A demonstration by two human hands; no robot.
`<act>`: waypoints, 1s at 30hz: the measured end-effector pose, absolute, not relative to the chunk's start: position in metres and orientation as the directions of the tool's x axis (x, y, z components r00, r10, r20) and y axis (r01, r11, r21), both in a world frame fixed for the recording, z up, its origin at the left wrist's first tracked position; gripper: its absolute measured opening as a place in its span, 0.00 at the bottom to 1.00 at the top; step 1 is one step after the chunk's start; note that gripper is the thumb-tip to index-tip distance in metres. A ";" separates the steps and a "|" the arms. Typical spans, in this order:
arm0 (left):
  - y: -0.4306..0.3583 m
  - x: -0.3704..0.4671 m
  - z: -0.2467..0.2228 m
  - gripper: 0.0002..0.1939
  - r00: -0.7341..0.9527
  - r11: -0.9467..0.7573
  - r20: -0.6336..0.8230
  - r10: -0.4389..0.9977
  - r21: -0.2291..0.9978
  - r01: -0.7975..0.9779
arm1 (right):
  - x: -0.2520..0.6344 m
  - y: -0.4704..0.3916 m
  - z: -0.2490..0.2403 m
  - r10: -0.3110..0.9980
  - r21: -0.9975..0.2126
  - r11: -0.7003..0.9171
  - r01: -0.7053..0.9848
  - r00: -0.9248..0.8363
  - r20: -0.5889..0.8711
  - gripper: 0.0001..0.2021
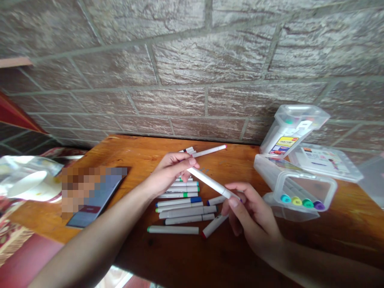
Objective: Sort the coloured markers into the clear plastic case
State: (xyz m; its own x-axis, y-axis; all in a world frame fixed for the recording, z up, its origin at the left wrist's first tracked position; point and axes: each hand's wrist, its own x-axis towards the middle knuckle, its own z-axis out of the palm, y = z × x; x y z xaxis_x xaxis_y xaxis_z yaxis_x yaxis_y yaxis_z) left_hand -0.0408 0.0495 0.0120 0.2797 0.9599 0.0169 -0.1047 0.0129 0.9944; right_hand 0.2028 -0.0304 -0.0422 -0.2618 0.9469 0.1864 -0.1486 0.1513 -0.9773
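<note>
Both my hands grip one white marker (209, 181), held slantwise above the table. My left hand (171, 172) pinches its upper left end. At the lower right end, where a bit of purple shows, the fingers of my right hand (250, 214) close round it. Beneath lie several white markers with coloured ends, among them a green-ended marker (174, 229), a blue-capped marker (179, 201) and a grey marker (186, 212). A red-ended marker (214, 227) lies partly behind my right hand. Beyond my left hand is a pink-ended marker (211, 151).
On the right, an open clear case (277, 180) lies on its side with several markers inside. Behind it stand a clear marker box (288, 132) and a flat plastic case (327, 162). A phone (102, 196) and a white cup (33, 186) are at left. A brick wall (192, 60) backs the wooden table (135, 150).
</note>
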 end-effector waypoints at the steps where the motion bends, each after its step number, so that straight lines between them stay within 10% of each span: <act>1: 0.049 -0.040 0.013 0.16 0.282 0.008 0.019 0.959 0.996 -0.093 | 0.202 -0.030 -0.042 0.952 -0.980 0.149 -0.134 -0.249 0.179 0.13; 20: 0.038 -0.051 0.008 0.11 0.547 -0.161 0.135 0.826 0.987 -0.001 | 0.209 -0.053 -0.034 0.901 -0.915 0.370 0.159 -0.302 0.312 0.08; 30: 0.032 -0.044 0.014 0.15 0.717 -0.241 0.102 0.689 0.966 0.095 | 0.223 -0.057 -0.036 0.932 -0.988 0.115 0.102 -0.355 0.072 0.16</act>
